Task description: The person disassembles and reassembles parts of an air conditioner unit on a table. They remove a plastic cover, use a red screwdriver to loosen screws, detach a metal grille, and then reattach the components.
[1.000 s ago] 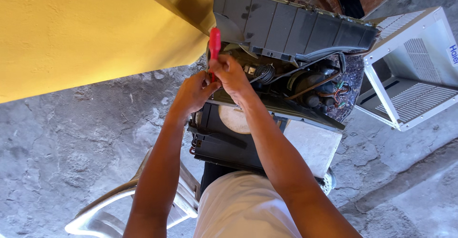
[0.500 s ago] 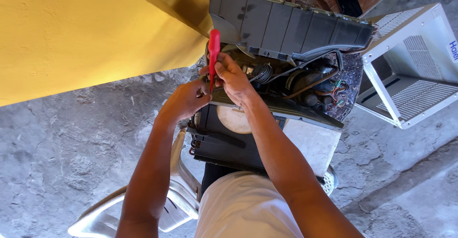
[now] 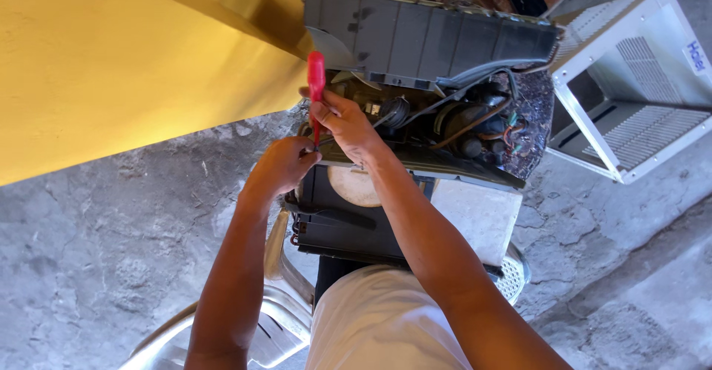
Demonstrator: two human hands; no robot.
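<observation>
At unit's left edge — right hand point(image 3: 343, 124) grips red screwdriver point(image 3: 316, 88); left hand point(image 3: 285, 164) pinches its shaft.

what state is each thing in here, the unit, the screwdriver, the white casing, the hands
air conditioner unit: cover off, wiring and parts exposed, resting on a chair
grey plastic panel: tilted up behind the unit
red screwdriver: upright, handle up, tip hidden between the hands
right hand: gripping the screwdriver
left hand: closed near the tip
white casing: empty, lying on the ground
</observation>
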